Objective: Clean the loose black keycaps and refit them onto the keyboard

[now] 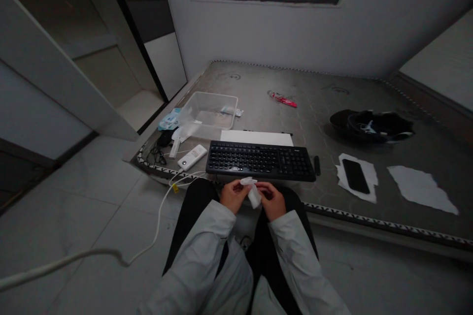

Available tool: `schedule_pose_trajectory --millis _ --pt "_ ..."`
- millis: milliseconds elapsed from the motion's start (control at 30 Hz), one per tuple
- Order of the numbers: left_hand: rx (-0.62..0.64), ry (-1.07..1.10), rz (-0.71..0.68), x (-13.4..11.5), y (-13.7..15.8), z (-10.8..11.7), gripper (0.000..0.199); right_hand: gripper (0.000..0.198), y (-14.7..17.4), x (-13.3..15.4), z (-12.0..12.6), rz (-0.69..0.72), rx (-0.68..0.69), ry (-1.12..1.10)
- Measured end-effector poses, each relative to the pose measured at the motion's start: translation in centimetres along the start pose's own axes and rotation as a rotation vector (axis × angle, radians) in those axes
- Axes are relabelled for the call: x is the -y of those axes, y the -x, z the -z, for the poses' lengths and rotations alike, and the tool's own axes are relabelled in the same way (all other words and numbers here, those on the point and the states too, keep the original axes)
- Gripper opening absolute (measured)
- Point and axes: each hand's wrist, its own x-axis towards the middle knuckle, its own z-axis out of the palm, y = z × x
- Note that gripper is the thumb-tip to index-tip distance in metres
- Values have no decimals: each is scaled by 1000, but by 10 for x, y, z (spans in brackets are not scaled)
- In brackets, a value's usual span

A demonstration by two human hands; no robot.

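Left grip (233, 198) and right grip (273, 202) pinch crumpled white tissue (254, 198).

In front of me spreads a grey mattress (314, 125) with a patterned edge, and on it I have a clear plastic box (209, 132), a black keyboard (254, 160), a white power strip (192, 157), tangled dark cables (158, 157), a slim red item (286, 101), a black open-topped item (342, 120) and a white paper sheet (423, 189)
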Motion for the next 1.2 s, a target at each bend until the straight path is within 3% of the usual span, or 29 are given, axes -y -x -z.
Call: schedule_pose_trajectory --millis 167,467,767,1000,1200 --pt "20 3 16 -1 1 -1 32 25 2 8 3 105 -60 138" --pt "58 148 108 -6 0 -7 33 28 -1 6 6 32 -86 84" --pt "-48 227 161 10 -11 -1 35 30 -2 9 9 35 -154 58" --pt "-168 229 164 3 -14 4 35 28 -3 0 6 22 -180 -29" --pt "-160 230 174 -2 -14 5 37 37 -2 2 8 -5 -176 -54"
